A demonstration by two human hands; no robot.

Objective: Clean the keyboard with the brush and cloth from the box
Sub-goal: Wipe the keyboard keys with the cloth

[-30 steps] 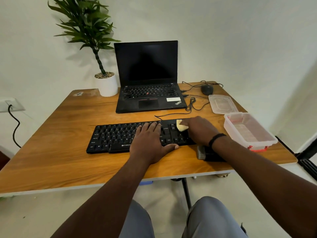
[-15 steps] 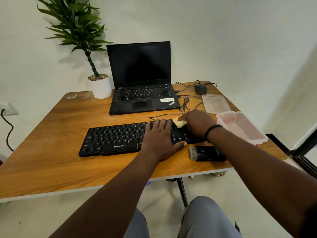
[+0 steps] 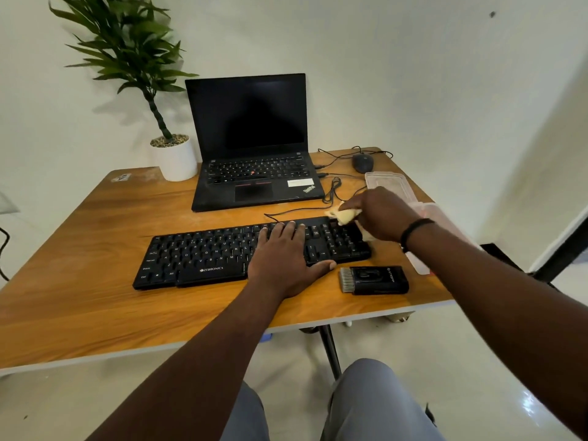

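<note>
The black keyboard (image 3: 203, 253) lies across the middle of the wooden table (image 3: 79, 300). My left hand (image 3: 283, 259) rests flat on its right half, fingers straight, thumb at the front edge. My right hand (image 3: 375, 214) holds a small pale yellow cloth (image 3: 342, 214) just above the keyboard's far right corner. The black brush (image 3: 374, 280), bristles pointing left, lies on the table in front of the keyboard's right end. The clear plastic box (image 3: 429, 214) stands at the right edge, largely hidden behind my right hand and forearm.
An open black laptop (image 3: 254, 148) stands behind the keyboard, with a potted plant (image 3: 173, 157) to its left. A mouse (image 3: 362, 162), loose cables (image 3: 331, 192) and the box's clear lid (image 3: 391, 183) lie at the back right. The table's right edge is close to the box.
My right hand has lifted the cloth off the keys and moved it back toward the keyboard's far right corner. The left hand stays flat on the keyboard. The view has shifted.
</note>
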